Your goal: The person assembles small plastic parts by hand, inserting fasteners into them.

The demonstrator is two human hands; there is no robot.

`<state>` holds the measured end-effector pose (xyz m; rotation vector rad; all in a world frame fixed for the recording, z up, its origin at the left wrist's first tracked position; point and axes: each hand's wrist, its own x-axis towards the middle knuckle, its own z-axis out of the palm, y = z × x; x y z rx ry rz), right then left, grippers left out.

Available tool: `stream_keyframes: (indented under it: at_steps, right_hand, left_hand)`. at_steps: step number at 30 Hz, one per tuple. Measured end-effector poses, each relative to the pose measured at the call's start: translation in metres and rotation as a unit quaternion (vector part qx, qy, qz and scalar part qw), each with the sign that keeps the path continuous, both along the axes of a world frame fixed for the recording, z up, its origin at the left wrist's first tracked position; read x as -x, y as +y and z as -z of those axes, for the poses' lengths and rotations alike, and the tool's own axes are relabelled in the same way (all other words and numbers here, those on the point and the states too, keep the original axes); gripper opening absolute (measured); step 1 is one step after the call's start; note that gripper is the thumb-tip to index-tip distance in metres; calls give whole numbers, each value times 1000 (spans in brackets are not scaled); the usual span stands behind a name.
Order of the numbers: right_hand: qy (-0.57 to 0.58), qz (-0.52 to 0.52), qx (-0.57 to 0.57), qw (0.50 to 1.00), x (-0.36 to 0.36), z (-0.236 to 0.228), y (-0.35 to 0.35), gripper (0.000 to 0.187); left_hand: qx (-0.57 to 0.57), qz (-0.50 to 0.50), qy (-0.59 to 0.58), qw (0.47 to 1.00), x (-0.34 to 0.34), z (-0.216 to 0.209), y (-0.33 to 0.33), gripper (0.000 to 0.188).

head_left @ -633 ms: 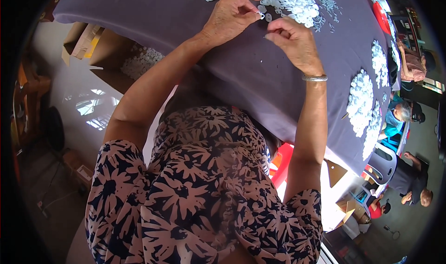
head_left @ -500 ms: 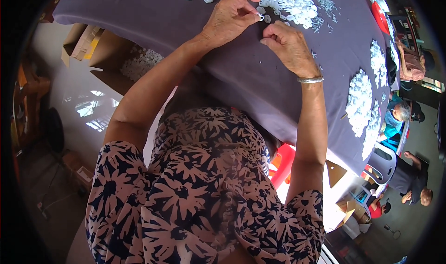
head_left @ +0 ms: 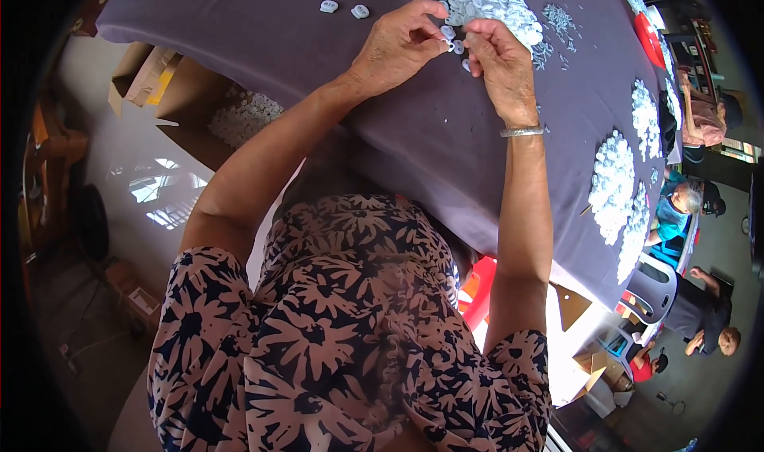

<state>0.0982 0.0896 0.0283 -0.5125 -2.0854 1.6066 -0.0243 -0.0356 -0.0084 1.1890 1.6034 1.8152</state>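
A small white plastic piece [head_left: 451, 45] sits pinched between the thumb and forefinger of the left hand [head_left: 398, 46], just above the purple-grey cloth of the desk [head_left: 430, 142]. That grip is closed tight on the piece. The right hand [head_left: 497, 58] meets it from the other side, fingertips bent in and almost touching the left's; its grip looks closed on something tiny too, though from here I cannot tell what, if anything, it holds. A silver bangle [head_left: 521, 131] circles the right wrist.

Just beyond the fingers lies a big heap of white pieces [head_left: 485, 2], with a scatter of smaller bits [head_left: 557, 18] beside it. Two loose white pieces [head_left: 342, 8] lie apart, to the left of the hands. More white heaps [head_left: 617, 181] rest along the right edge of the desk. Under the desk on the left stands an open cardboard box [head_left: 159, 78]. Other people [head_left: 676, 209] sit off to the right.
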Motion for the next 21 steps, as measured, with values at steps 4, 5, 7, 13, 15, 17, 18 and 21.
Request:
stream_keyframes:
  at_steps: [4, 5, 7, 13, 15, 17, 18, 21]
  right_hand:
    - [12, 5, 68, 998, 5, 4, -3, 10]
    - [12, 4, 69, 998, 6, 5, -4, 10]
    - [39, 25, 117, 992, 6, 8, -8, 13]
    - [24, 37, 121, 992, 5, 8, -9, 15]
    - [22, 36, 115, 992, 5, 9, -10, 15]
    - [21, 34, 110, 993, 5, 9, -10, 16]
    - [18, 34, 107, 994, 5, 9, -10, 16]
    - [12, 37, 99, 994, 5, 7, -12, 17]
  left_hand:
    - [13, 4, -2, 1000, 0, -1, -2, 35]
    - [13, 3, -3, 1000, 1, 0, -2, 35]
    - [15, 6, 14, 1000, 2, 2, -1, 34]
    - [23, 11, 18, 1000, 1, -2, -2, 33]
    - [19, 14, 13, 1000, 0, -1, -2, 33]
    - [16, 16, 9, 1000, 0, 1, -1, 33]
    - [7, 10, 28, 1000, 1, 3, 0, 33]
    - [3, 4, 46, 999, 2, 4, 0, 33]
